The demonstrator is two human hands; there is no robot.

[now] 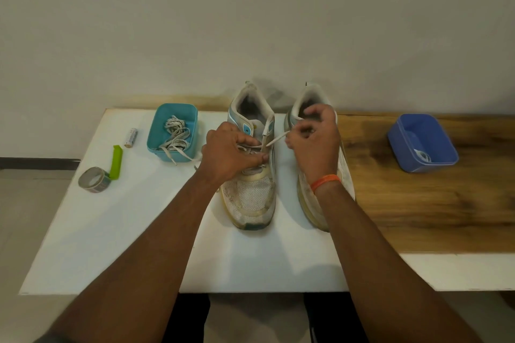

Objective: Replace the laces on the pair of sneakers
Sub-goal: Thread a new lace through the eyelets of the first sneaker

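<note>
Evenly, softly lit from above; faint shadows under forearms on the worktop (139,231); wide-angle bending at edges; slightly soft.

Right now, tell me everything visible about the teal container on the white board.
The teal container is a small open box, rounded at the corners, plastic by its look, with no lid on. It stands upright on the white board, left of the left sneaker and right of a battery. A tangle of pale laces fills it; one end trails over its front rim onto the board. Neither hand touches it.
</note>
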